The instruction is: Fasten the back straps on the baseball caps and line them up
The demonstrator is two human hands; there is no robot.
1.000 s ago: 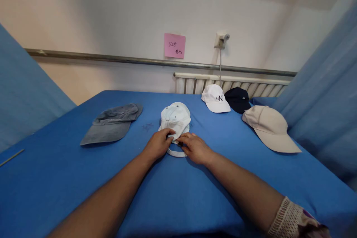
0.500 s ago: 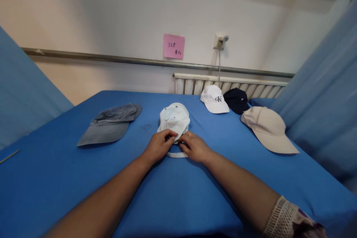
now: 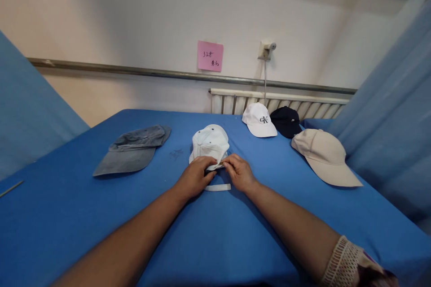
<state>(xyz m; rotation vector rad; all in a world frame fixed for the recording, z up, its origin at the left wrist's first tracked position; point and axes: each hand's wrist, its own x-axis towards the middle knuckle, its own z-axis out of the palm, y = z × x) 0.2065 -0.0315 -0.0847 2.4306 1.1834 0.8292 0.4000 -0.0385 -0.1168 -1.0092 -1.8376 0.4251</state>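
Observation:
A pale, whitish baseball cap [image 3: 212, 139] sits on the blue-covered table in front of me, its back opening towards me. My left hand [image 3: 197, 176] pinches the cap's near edge at the left of the opening. With thumb and forefinger, my right hand [image 3: 238, 173] grips the same edge at the right, where a small brass-coloured buckle shows between the fingertips. The cap's loose strap [image 3: 218, 187] lies just below the hands, its free end pointing right. My fingers partly cover the buckle.
A grey cap [image 3: 129, 152] lies to the left, with a thin stick [image 3: 11, 188] beyond it. At the right are a white cap [image 3: 258, 119], a black cap [image 3: 285, 121] and a beige cap [image 3: 325, 154]. Blue curtains [image 3: 393, 121] hang at both sides; a radiator [image 3: 232, 101] stands behind.
My right hand has moved slightly up from beside the strap to the buckle. The strap's right end now lies free of the fingers. The other caps have stayed put.

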